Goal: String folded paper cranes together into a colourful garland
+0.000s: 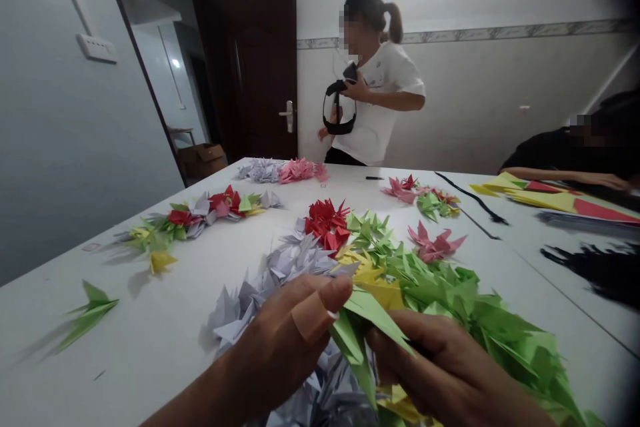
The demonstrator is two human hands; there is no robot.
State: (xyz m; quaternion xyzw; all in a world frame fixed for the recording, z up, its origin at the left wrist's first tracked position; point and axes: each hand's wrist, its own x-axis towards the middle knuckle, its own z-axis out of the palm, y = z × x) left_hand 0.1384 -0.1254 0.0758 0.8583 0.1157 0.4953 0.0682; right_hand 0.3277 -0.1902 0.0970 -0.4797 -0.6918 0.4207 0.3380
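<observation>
My left hand [287,337] has its thumb and fingers closed on a light green folded paper crane [375,312] at the lower middle. From the other side my right hand [435,357] pinches the same crane; its fingertips are partly hidden behind the paper. Beneath and beyond my hands spreads a heap of pale lilac cranes [295,253]. Beside it lie yellow cranes [383,287], and a long pile of green cranes [450,290] stretches to the lower right. Red cranes [327,223] sit at the heap's far end. A tan band wraps one finger of my left hand.
A single green crane [90,312] lies at the left of the white table [165,340]. Mixed cranes [220,208] stand farther back. Coloured paper sheets [550,197] and black strings [595,270] are at the right. One person [380,93] stands behind, holding a head strap; another leans at the right.
</observation>
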